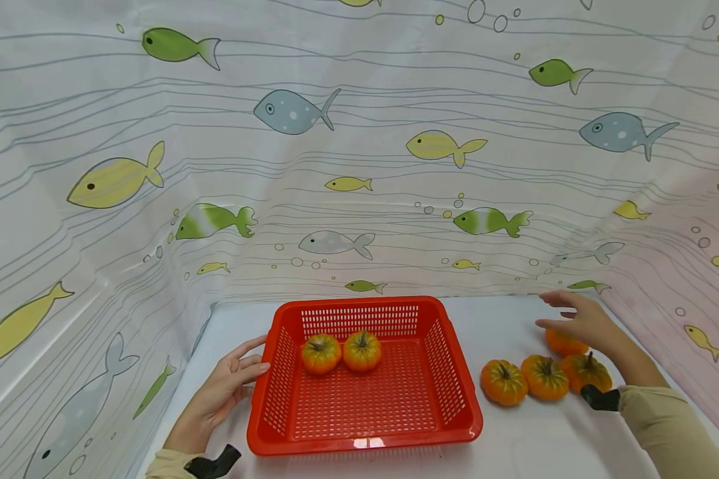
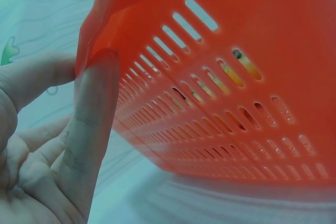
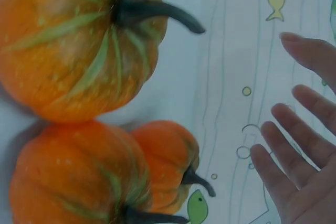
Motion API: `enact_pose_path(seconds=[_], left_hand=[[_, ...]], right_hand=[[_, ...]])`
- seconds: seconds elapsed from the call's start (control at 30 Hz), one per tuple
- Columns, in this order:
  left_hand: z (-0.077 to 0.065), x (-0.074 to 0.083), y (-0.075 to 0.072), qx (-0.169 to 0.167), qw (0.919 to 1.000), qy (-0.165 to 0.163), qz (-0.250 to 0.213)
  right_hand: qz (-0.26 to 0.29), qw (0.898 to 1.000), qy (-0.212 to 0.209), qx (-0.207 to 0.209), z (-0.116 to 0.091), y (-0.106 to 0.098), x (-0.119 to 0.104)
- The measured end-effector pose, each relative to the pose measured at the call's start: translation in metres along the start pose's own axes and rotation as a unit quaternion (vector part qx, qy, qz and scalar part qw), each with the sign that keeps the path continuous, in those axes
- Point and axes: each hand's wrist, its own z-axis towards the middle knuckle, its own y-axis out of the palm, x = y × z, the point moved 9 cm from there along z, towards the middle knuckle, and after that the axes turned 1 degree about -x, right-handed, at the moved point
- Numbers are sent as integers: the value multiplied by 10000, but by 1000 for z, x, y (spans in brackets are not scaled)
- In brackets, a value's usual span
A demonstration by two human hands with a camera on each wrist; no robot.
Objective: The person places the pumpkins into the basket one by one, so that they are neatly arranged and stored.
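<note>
A red plastic basket (image 1: 365, 392) holds two small orange pumpkins, one pumpkin (image 1: 321, 354) beside the other pumpkin (image 1: 362, 351), near its back left. My left hand (image 1: 230, 382) grips the basket's left rim; in the left wrist view a digit (image 2: 89, 135) tucks beneath the rim's lip and another finger meets its outer edge. To the right of the basket, several pumpkins (image 1: 545, 378) sit close together. My right hand (image 1: 581, 322) hovers over the rearmost pumpkin (image 1: 563, 342), partly covering it. Its fingers are spread and hold nothing in the right wrist view.
A white table surface (image 1: 515, 439) lies under the basket and pumpkins. Behind and at both sides hangs a white curtain (image 1: 389, 199) printed with fish and wavy lines. Black straps circle both wrists.
</note>
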Motion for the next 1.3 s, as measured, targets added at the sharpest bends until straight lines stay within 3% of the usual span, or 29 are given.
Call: enact_pose_path(seconds=[0.3,0.6,0.9,1.3], left_hand=[[0,2,-1,26,10000,89,10],[-1,2,-1,21,9999,128,-6],[-1,2,-1,69,9999,118,19],[-1,2,0,74,9999,79,23]], right_hand=[[-380,9985,341,-177,-8,-4,34],[-428,9941,754,-644,-18,9,73],[-96,9959,553,-704,-21,20,87],[-14,9940,752,-790,-21,25,91]])
